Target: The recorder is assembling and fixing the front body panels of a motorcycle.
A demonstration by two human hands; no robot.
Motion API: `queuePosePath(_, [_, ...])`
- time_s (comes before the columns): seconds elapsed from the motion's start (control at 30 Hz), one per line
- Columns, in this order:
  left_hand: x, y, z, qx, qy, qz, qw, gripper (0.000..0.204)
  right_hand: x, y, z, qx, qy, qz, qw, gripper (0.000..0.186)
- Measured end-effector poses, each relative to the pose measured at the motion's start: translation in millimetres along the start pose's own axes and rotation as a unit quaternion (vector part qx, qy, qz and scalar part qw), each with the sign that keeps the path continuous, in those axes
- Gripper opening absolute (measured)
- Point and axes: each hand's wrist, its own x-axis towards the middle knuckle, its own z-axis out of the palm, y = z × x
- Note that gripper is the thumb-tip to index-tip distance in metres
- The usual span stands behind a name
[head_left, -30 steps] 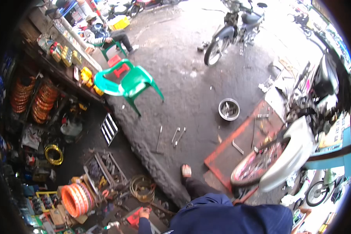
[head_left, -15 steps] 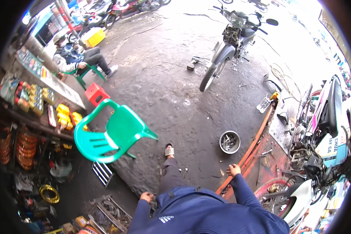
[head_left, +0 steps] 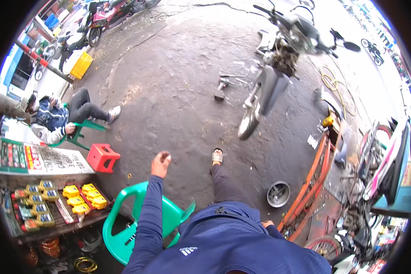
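Note:
My left hand (head_left: 161, 163) is raised over the dark pavement (head_left: 182, 137), above the green plastic chair (head_left: 146, 196), its fingers loosely curled and apart, with nothing visible in them. My right hand (head_left: 267, 223) is low at my hip, mostly hidden by my body and sleeve, beside the metal bowl (head_left: 278, 194) and the orange-red metal ramp (head_left: 306, 187). My sandalled foot (head_left: 217, 155) steps forward toward a grey motorbike (head_left: 269, 96), partly stripped at the front. Tools (head_left: 221, 89) lie on the ground left of its front wheel.
A seated person (head_left: 55, 116) is at the left beside a red stool (head_left: 102, 157) and a display of yellow bottles (head_left: 80, 196). A yellow crate (head_left: 80, 64) and parked scooters (head_left: 96, 23) stand farther back. A coiled hose (head_left: 333, 86) and motorbike parts (head_left: 351, 192) line the right.
I have moved forward, so the motorbike is nearer and the green chair is now low beside me. My left hand has swung up and forward; my right has drawn back toward my hip.

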Motion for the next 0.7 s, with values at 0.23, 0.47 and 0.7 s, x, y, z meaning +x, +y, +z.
queuePosePath(0.23, [20,-133,-26,0.191,-0.05,-0.264,0.944,0.03,267,-455,-93,-0.053,-0.012,-0.135,0.989,0.05])
queuePosePath(0.47, [78,-182,25,0.37,-0.193,-0.335,0.845,0.037,627,-724,-99,0.264,-0.064,0.025,0.962,0.041])
queuePosePath(0.7, [643,-264,299,0.546,-0.048,-0.153,0.823,0.02,963,-777,2,-0.023,0.123,-0.077,0.989,0.058])
